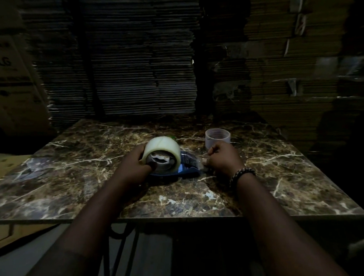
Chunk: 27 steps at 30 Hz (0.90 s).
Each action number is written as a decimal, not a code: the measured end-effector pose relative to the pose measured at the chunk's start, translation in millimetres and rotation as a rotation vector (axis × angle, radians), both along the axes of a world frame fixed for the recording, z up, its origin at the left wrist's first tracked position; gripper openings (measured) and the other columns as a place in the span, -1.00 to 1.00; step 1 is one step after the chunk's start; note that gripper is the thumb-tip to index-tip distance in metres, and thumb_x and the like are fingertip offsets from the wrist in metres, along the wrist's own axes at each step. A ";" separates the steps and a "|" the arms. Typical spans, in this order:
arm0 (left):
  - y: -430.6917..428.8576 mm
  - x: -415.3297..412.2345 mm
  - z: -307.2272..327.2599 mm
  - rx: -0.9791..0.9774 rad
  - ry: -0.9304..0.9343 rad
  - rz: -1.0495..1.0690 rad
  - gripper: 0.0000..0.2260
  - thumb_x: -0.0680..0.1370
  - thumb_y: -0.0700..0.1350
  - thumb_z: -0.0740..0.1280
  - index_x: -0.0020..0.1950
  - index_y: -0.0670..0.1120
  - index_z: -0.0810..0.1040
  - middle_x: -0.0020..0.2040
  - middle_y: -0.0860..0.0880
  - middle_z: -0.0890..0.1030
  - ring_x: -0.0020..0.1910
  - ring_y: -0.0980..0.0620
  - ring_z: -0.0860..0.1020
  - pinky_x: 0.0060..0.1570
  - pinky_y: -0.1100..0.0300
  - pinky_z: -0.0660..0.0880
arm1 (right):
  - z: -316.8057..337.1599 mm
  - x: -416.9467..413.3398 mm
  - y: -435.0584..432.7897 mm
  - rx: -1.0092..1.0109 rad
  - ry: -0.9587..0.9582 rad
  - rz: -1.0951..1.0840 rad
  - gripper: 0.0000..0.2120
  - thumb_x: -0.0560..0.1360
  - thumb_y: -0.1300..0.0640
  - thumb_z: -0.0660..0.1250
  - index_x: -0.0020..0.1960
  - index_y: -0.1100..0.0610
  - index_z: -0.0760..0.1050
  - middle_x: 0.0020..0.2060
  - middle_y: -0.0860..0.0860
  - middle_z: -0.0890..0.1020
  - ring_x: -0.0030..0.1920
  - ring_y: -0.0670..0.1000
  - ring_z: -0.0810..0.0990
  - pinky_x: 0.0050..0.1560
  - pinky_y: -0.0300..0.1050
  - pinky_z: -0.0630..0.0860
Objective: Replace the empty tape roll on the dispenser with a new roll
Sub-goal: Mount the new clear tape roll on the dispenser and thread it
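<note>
two tape rolls (162,147) (217,136), one dispenser (189,169), two hands (133,164) (223,156)

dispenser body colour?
Blue dispenser, lying under the new tape roll; head view, dim light.

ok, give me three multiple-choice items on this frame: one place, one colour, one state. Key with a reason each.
1. Where does the empty core stand?
A. on the table beyond the right hand
B. on the dispenser
C. on the floor

2. What colour is the dispenser?
A. red
B. blue
C. yellow

3. What does the left hand hold?
A. nothing
B. the empty core
C. the new tape roll

Key: 1 A, it stands upright on the marble table behind the right hand. 2 B, its body shows blue under the new tape roll. 3 C, the left grip wraps the roll's side.
</note>
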<state>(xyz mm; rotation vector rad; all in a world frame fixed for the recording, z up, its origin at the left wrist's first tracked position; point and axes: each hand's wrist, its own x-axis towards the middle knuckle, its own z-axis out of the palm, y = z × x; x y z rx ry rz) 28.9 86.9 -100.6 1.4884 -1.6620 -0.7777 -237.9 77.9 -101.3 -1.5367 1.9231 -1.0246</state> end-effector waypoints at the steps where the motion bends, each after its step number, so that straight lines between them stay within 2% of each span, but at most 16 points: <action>1: 2.1 -0.4 2.3 0.008 -0.001 -0.011 -0.48 0.55 -0.25 0.48 0.50 -0.04 0.48 0.24 -0.08 0.63 0.24 -0.12 0.60 0.07 0.05 0.57 | 0.2 0.3 0.7 0.003 -0.021 0.007 -0.94 0.43 0.28 0.50 -0.15 0.22 0.62 -0.26 0.10 0.70 -0.24 0.05 0.69 -0.20 -0.06 0.68; 3: 6.8 -1.7 6.7 0.024 -0.007 -0.010 -0.49 0.57 -0.28 0.46 0.50 -0.05 0.46 0.19 -0.05 0.60 0.17 -0.07 0.59 -0.13 0.26 0.51 | 0.4 2.0 1.3 0.005 -0.069 0.011 -0.90 0.45 0.31 0.49 -0.13 0.21 0.57 -0.26 0.12 0.68 -0.26 0.06 0.69 -0.23 -0.06 0.68; 5: 12.7 -3.3 11.4 0.036 0.010 -0.011 -0.48 0.58 -0.34 0.43 0.51 -0.07 0.45 0.11 -0.02 0.59 0.00 0.05 0.57 -0.31 0.47 0.44 | 1.2 3.9 1.8 0.003 -0.113 0.016 -0.86 0.45 0.33 0.49 -0.10 0.19 0.55 -0.24 0.14 0.67 -0.25 0.10 0.69 -0.22 -0.01 0.69; 7: 16.6 -4.8 14.4 0.053 0.049 -0.024 -0.46 0.57 -0.40 0.40 0.52 -0.11 0.44 0.01 0.06 0.59 -0.10 0.23 0.52 -0.38 0.55 0.41 | 1.0 3.9 0.2 0.012 -0.135 0.027 -0.83 0.45 0.31 0.52 -0.04 0.22 0.57 -0.23 0.14 0.67 -0.27 0.07 0.68 -0.28 -0.06 0.66; 9: 20.2 -5.7 16.4 0.067 0.062 -0.035 -0.46 0.56 -0.43 0.37 0.52 -0.12 0.43 -0.01 0.09 0.57 -0.11 0.27 0.50 -0.40 0.56 0.40 | 0.2 3.7 -2.0 0.020 -0.139 0.038 -0.80 0.43 0.27 0.56 -0.02 0.21 0.58 -0.22 0.13 0.68 -0.26 0.06 0.69 -0.28 -0.08 0.65; 12: 20.6 -5.3 18.3 0.059 0.061 -0.041 -0.46 0.56 -0.44 0.37 0.51 -0.14 0.43 0.06 0.00 0.57 -0.04 0.14 0.56 -0.39 0.59 0.38 | -0.6 5.0 -4.5 0.032 -0.142 0.053 -0.81 0.41 0.24 0.57 -0.09 0.15 0.57 -0.22 0.13 0.69 -0.17 0.14 0.72 -0.15 0.05 0.71; 15: 20.4 -6.7 19.9 0.072 0.101 -0.066 -0.47 0.56 -0.45 0.36 0.51 -0.16 0.42 0.12 -0.05 0.54 -0.13 0.26 0.46 -0.39 0.60 0.36 | -0.5 6.8 -4.9 0.034 -0.141 0.066 -0.82 0.43 0.27 0.54 -0.18 0.13 0.54 -0.26 0.14 0.68 -0.12 0.21 0.72 -0.08 0.15 0.70; 17: 21.3 -6.5 21.5 0.101 0.145 -0.064 -0.48 0.57 -0.46 0.35 0.47 -0.09 0.44 0.05 0.00 0.56 -0.14 0.31 0.45 -0.39 0.60 0.37 | 1.1 7.8 -3.9 0.043 -0.141 0.079 -0.83 0.46 0.28 0.52 -0.19 0.14 0.54 -0.29 0.13 0.66 -0.17 0.19 0.71 -0.14 0.11 0.69; 19: 20.7 -3.9 20.2 0.098 0.151 -0.057 -0.48 0.56 -0.47 0.35 0.40 0.00 0.46 0.03 0.02 0.63 -0.06 0.17 0.59 -0.32 0.54 0.44 | 2.5 8.9 -2.0 0.066 -0.175 0.090 -0.86 0.49 0.31 0.48 -0.13 0.18 0.53 -0.33 0.11 0.63 -0.31 0.09 0.65 -0.31 -0.04 0.61; 21: 21.0 -0.2 16.1 0.076 0.116 -0.049 -0.47 0.54 -0.46 0.38 0.39 0.01 0.49 0.13 -0.07 0.69 0.04 0.03 0.68 -0.19 0.40 0.56 | 1.8 8.7 -2.0 0.084 -0.183 0.105 -0.89 0.49 0.34 0.46 -0.10 0.22 0.55 -0.34 0.14 0.63 -0.37 0.07 0.60 -0.33 -0.07 0.57; 25: 23.3 -0.9 9.4 0.113 0.303 -0.089 -0.47 0.53 -0.52 0.38 0.37 -0.03 0.53 0.12 -0.17 0.72 -0.06 0.01 0.76 -0.23 0.16 0.67 | 1.4 8.6 -1.8 0.074 -0.111 0.138 -0.87 0.39 0.39 0.46 -0.20 0.20 0.60 -0.30 0.23 0.69 -0.29 0.14 0.67 -0.19 0.11 0.67; 27: 24.7 -4.1 9.5 0.106 0.282 -0.070 -0.45 0.53 -0.54 0.35 0.33 0.03 0.51 0.07 -0.11 0.72 -0.04 0.12 0.74 -0.20 0.30 0.64 | 1.8 8.1 -1.6 0.077 -0.080 0.134 -0.84 0.34 0.39 0.48 -0.24 0.16 0.59 -0.33 0.16 0.68 -0.28 0.15 0.68 -0.18 0.10 0.68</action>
